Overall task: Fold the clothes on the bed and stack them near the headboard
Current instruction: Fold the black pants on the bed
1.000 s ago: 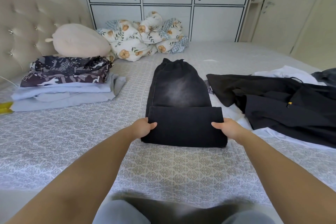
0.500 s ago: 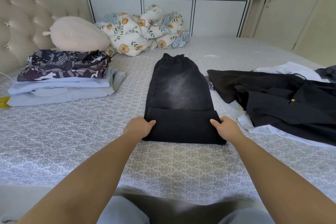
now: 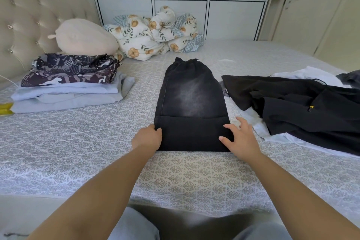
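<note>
Since a second ago, right hand [image 3: 241, 139] has spread its fingers flat on the black jeans [image 3: 191, 107] at bed centre; left hand [image 3: 148, 138] grips their edge (stack [image 3: 70, 85] waits at ten o'clock). Fold evenly, keeping edges square.

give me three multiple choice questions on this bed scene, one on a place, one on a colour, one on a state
1. Where is the stack of folded clothes?
A. beside the headboard, on the person's left
B. at the foot of the bed
C. on the floor

2. What colour are the jeans between the hands?
A. pale blue
B. faded black
C. red

3. How is the right hand?
A. clenched in a fist
B. off the bed
C. fingers spread, resting on the folded part

Answers:
1 A, the stack lies next to the tufted headboard.
2 B, the denim is black with a grey patch.
3 C, the fingers are straight at the jeans' right edge, while the left hand rests at the left edge.
</note>
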